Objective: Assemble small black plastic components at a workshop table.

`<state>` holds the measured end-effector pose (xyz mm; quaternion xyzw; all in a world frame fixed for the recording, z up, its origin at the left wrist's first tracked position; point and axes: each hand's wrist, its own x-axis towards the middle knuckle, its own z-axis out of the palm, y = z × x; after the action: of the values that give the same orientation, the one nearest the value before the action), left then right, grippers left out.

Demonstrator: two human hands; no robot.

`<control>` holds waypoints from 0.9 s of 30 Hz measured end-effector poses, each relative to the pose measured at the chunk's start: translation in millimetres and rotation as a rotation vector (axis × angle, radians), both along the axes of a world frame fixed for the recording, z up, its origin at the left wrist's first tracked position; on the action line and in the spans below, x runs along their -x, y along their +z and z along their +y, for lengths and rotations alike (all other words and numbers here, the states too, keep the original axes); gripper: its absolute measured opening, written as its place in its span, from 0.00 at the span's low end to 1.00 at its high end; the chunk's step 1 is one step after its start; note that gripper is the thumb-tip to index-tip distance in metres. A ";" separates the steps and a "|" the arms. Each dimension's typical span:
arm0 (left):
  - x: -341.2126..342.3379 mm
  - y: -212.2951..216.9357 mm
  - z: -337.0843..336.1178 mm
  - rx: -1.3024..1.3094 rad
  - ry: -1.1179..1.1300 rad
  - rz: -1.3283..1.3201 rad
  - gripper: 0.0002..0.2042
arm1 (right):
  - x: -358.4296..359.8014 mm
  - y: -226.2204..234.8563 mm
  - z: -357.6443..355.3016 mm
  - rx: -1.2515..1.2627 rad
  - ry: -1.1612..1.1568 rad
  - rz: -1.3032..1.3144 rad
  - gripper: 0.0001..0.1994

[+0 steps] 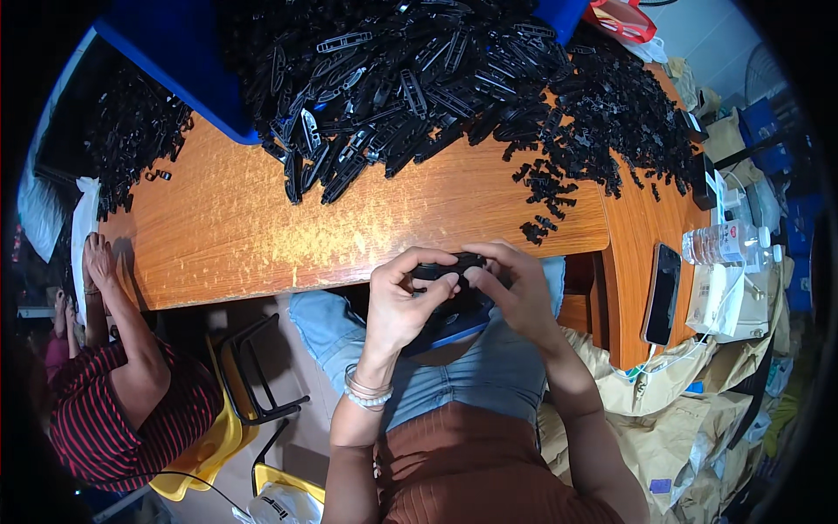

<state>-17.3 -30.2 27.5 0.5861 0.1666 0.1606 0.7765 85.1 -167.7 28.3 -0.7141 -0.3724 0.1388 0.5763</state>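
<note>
Both my hands meet over my lap at the table's near edge. Between thumb and fingers, my left hand [408,295] grips one end of a small black plastic part [429,271]. My right hand [508,284] pinches the other end, and the fingers cover much of the part. Beyond them on the wooden table [262,227] lies a large heap of long black plastic frames [410,96]. To its right spreads a pile of small black clips [611,113], with a few loose clips [541,196] nearer me.
A blue bin [192,79] tips over the far left of the table, beside another black pile [131,131]. At left sits a person in a striped shirt [131,402]. On the right are a phone [663,293], water bottles [720,243] and brown paper [646,428].
</note>
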 end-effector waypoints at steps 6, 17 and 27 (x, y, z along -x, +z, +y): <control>-0.8 -4.9 2.4 0.013 -0.065 0.033 0.08 | -1.8 -16.1 -1.9 -0.021 0.061 0.205 0.12; -51.0 -10.6 52.3 -0.687 -0.002 0.128 0.08 | -16.5 -5.3 -8.1 0.204 0.275 0.371 0.08; -128.7 -24.9 56.2 -1.594 0.256 0.074 0.05 | -154.7 -17.1 40.2 0.514 -0.255 -0.945 0.09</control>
<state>111.4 26.0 2.6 0.9449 0.0933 0.2992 0.0948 239.8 -127.5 11.2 -0.8557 -0.4554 -0.1814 0.1659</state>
